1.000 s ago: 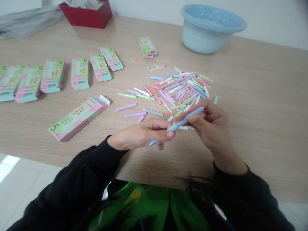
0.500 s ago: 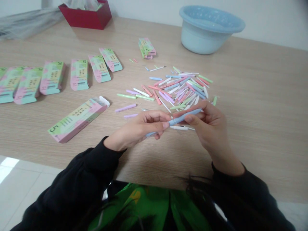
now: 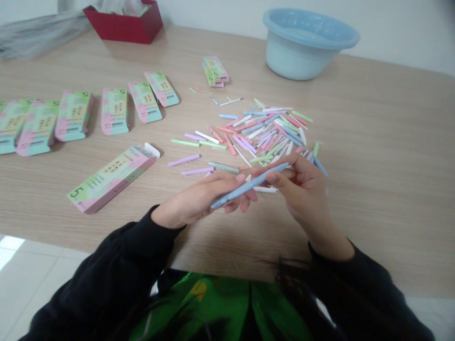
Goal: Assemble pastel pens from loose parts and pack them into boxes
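Pale-blue pen (image 3: 237,192) aslant above the tabletop (image 3: 384,166), this side of the pile of pen parts (image 3: 272,135), far end pinched in the grip of the right hand (image 3: 305,189), barrel across the left hand's (image 3: 201,199) loose fingers, presumably for steady support.

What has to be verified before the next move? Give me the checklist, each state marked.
1. Right hand on the pen: ok, thumb and fingers hold its far end.
2. Left hand gripping firmly: cannot tell; the pen lies across it, with fingers showing below.
3. Pen's joint fully closed: cannot tell, too small to judge.
4. Nearest box open at one end: ok, its white flap sticks out.
5. Loose pens sorted by colour: not ok, colours lie mixed in a heap beyond the hands.
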The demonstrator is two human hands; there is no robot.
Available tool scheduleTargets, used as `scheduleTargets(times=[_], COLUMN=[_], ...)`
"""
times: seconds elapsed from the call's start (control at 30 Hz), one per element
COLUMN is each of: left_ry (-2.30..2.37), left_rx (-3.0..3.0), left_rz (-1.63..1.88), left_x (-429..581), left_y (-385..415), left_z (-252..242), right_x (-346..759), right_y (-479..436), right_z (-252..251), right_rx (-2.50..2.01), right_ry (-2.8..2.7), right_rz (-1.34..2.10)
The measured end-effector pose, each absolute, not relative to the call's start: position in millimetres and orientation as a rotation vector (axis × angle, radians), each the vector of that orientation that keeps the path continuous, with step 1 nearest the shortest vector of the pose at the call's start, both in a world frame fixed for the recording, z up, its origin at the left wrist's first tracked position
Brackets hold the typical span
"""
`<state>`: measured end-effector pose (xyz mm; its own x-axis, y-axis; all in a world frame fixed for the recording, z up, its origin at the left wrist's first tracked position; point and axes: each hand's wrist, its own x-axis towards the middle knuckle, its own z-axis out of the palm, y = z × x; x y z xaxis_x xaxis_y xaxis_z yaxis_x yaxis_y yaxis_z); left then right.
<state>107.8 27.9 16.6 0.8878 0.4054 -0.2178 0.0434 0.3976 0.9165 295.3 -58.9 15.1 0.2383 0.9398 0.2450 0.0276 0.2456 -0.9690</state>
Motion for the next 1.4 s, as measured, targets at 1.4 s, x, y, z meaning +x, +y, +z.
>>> scheduleTargets(times=[1.4], left_ry=[2.036], left_rx=[2.315], left_rz=[0.674], left_x=[-51], left_y=[83], left_z=[8], right_x=[300], right_y=[-64], right_z=[14], right_rx=[-1.248], right_ry=[-1.063], right_rz=[0.692])
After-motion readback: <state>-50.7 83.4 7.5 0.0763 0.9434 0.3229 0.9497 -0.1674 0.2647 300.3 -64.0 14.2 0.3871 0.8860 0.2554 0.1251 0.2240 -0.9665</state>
